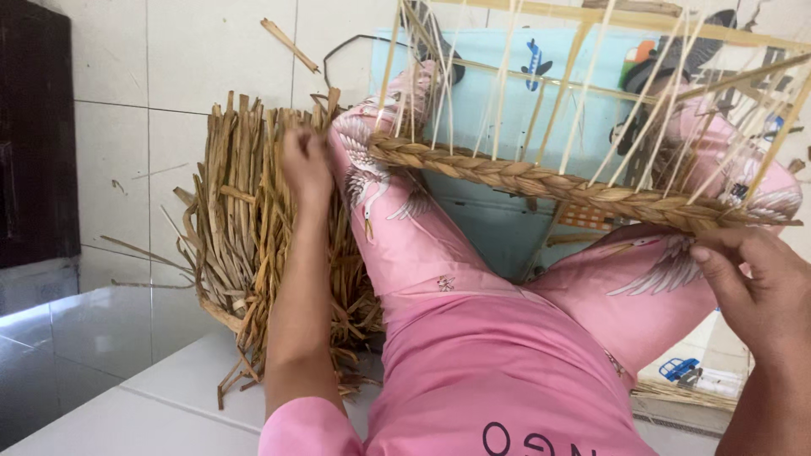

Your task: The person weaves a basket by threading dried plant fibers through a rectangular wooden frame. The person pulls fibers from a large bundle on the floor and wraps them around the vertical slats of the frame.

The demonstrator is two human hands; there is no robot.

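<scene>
I sit on a tiled floor in pink clothes with bird prints. A wooden frame (591, 15) strung with thin upright strands rests across my knees, and a thick braided band of dried straw (541, 179) runs along its lower edge. My left hand (304, 165) reaches into a pile of dried straw strips (236, 211) beside my left leg, fingers closed among the strips. My right hand (752, 274) pinches the braid's right end at the frame's corner.
A light blue mat with cartoon prints (507, 84) lies under my legs. White floor tiles (101, 186) surround the straw. A dark wooden panel (34, 135) stands at far left. A loose straw piece (289, 44) and a thin black cord (346, 42) lie beyond the pile.
</scene>
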